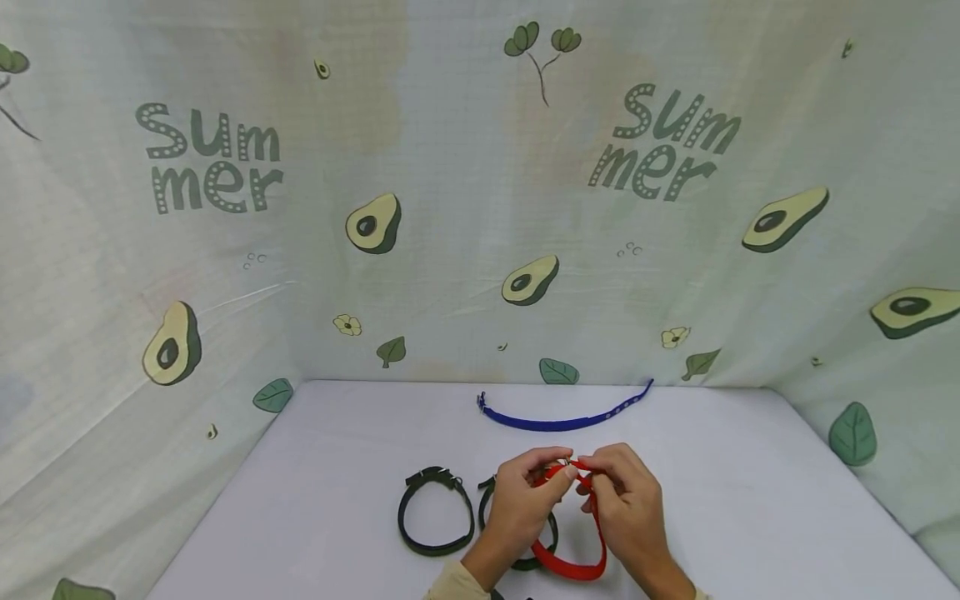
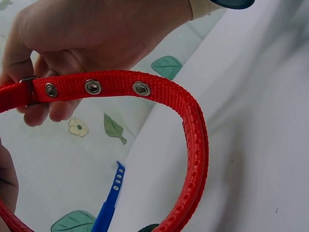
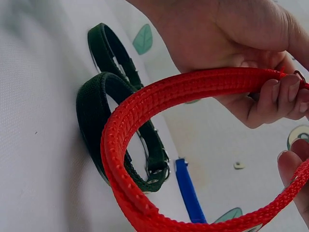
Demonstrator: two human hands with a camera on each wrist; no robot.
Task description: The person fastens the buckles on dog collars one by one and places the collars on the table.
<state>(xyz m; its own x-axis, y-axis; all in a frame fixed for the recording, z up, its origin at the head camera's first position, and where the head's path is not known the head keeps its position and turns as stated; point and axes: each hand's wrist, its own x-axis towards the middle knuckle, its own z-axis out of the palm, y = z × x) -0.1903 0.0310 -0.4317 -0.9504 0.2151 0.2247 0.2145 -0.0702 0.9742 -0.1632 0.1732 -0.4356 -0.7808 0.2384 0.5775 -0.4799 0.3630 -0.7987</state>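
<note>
A red collar [image 1: 570, 570] is bent into a loop between the two hands. My left hand [image 1: 519, 498] pinches it near its metal hardware at the top of the loop. My right hand [image 1: 628, 504] pinches the strap close by, with the fingertips of both hands nearly meeting. In the left wrist view, the red strap [image 2: 193, 159] passes through a metal ring or loop, and several eyelets show along it. The padded part hangs down toward the table. Fingers hide the exact fastening at the buckle end.
A dark green collar [image 1: 438, 550] lies looped on the white table [image 1: 330, 500], left of the hands. Another dark green collar [image 1: 553, 533] lies partly behind the left hand and red loop. A blue collar [image 1: 551, 426] stretches out near the back edge, before a printed cloth [image 1: 450, 167].
</note>
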